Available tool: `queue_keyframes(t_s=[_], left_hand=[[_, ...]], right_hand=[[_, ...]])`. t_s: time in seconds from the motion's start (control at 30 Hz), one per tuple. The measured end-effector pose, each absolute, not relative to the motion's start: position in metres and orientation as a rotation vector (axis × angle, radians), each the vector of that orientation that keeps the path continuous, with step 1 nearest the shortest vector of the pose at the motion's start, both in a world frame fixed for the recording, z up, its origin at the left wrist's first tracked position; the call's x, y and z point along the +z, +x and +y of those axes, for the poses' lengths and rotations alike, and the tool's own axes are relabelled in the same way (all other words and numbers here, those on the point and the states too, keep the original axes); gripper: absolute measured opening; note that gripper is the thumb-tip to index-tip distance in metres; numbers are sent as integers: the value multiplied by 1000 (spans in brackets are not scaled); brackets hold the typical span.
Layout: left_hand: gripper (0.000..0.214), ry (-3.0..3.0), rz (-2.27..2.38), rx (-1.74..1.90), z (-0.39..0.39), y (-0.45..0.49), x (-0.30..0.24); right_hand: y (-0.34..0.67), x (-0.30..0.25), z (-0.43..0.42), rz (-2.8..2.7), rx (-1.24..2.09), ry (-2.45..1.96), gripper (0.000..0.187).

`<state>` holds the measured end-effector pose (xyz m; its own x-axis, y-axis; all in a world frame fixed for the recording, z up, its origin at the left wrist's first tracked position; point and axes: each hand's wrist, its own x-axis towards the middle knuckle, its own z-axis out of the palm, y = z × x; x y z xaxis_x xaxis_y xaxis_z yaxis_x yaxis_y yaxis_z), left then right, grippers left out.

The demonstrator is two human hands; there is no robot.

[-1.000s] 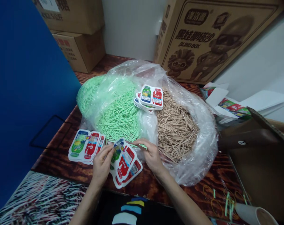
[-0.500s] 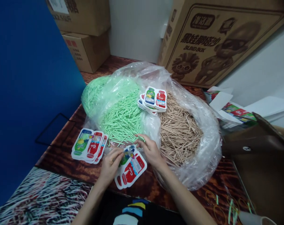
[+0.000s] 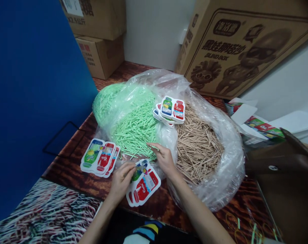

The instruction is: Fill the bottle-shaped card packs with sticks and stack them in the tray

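My left hand (image 3: 121, 183) pinches the upper left edge of a bottle-shaped Sprite and Cola packet (image 3: 145, 188), which lies tilted near the table's front edge over another one. Between the fingertips of my right hand (image 3: 165, 160) is a small bunch of green sticks (image 3: 154, 147), held just above the packet's top. Beyond my hands, a clear plastic bag holds a heap of loose green sticks (image 3: 135, 130). Brown sticks (image 3: 198, 149) fill an open bag on the right. Several similar packets (image 3: 99, 156) are stacked left of my left hand.
More packets (image 3: 171, 110) rest on the bags between the two heaps. A large cardboard box (image 3: 227, 51) stands behind, with stacked cartons (image 3: 100, 54) at the back left. A blue panel (image 3: 37, 84) borders the left side. Rubber bands (image 3: 231, 220) and stray sticks lie at front right.
My right hand has moved slightly up and away from the packet with the green sticks. My left hand keeps its pinch on the packet. The whole view has shifted a little.
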<state>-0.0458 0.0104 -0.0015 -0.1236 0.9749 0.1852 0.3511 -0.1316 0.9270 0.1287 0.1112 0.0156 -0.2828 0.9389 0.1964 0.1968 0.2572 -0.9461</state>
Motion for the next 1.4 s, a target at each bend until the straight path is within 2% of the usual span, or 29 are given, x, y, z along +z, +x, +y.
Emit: queue_keyframes(t_s=[0.77,1.4], left_hand=[[15,1544,1498,1215,13,-38,1],[17,1599,1418,1111,15,-28,4]], right_hand=[[144,38,81,-1671,1182,-874,37],[153,41,74,-1640,1176,-903,29]])
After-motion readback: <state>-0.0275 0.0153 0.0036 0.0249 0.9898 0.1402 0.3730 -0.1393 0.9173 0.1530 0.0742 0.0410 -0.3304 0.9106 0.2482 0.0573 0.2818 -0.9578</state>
